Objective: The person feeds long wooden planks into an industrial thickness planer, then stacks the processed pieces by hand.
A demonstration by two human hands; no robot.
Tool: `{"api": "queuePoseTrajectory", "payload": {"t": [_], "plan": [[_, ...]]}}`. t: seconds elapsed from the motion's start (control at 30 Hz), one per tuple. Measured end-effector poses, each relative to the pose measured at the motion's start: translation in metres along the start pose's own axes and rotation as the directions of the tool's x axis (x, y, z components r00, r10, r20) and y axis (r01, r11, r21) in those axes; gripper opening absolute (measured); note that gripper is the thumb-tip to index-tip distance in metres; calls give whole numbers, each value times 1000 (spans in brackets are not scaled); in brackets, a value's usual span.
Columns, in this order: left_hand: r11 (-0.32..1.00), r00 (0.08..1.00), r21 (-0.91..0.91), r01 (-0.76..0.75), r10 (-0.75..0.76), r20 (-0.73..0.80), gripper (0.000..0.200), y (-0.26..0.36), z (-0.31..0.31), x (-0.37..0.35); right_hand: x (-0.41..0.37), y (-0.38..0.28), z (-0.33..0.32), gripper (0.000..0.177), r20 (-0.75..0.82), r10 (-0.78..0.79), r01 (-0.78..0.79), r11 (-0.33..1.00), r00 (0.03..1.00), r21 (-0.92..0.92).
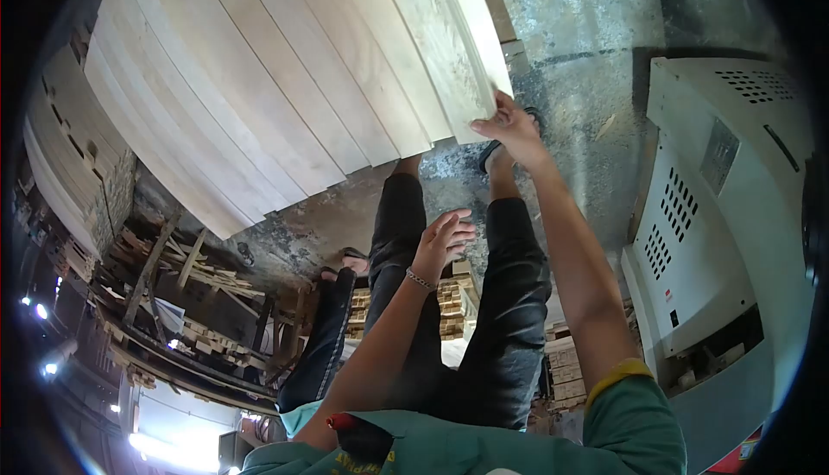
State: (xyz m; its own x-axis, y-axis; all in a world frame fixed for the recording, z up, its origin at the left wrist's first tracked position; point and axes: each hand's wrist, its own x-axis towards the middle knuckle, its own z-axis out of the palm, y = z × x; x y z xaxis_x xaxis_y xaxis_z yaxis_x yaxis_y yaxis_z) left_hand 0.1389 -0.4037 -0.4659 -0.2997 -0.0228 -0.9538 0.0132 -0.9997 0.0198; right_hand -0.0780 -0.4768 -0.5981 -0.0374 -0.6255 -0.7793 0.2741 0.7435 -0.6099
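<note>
A wide row of pale wooden boards (285, 69) lies side by side at the top of the head view, their near ends slightly uneven. At its right edge, my right hand (515, 132) grips the near end of the outermost board (471, 52), thumb on the top face and fingers at the edge. My left hand (445, 242), with a bracelet at the wrist, is held in the air over my legs, below the boards and apart from them. Its fingers are loosely spread and slightly bent, with nothing in them.
A white machine cabinet (691, 216) with vent slots stands at the right. More stacked boards (78, 147) are at the left, above a rack of loose wood pieces (199, 276). Another person's leg (324, 337) is beside mine. Stained concrete floor (587, 104) shows between boards and cabinet.
</note>
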Motion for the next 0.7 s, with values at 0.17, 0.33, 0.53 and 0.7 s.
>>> {"api": "queuePoseTrajectory", "payload": {"t": [0.17,0.33,0.53,0.7], "plan": [[976,1000,-219,-5,4,-4,49,11,-8,-4,-12,-11,-3,80,27,-33,34,999,999,-29],[933,982,-316,-172,137,-131,53,73,-48,-18,-60,-37,16,72,-47,-69,73,993,997,97],[961,976,-180,-209,192,-107,63,187,-45,-27,-145,-67,54,59,-84,-74,94,959,994,266],[976,986,-146,-162,155,-61,77,272,0,-14,-257,-112,95,75,-215,68,-5,960,974,281]]}}
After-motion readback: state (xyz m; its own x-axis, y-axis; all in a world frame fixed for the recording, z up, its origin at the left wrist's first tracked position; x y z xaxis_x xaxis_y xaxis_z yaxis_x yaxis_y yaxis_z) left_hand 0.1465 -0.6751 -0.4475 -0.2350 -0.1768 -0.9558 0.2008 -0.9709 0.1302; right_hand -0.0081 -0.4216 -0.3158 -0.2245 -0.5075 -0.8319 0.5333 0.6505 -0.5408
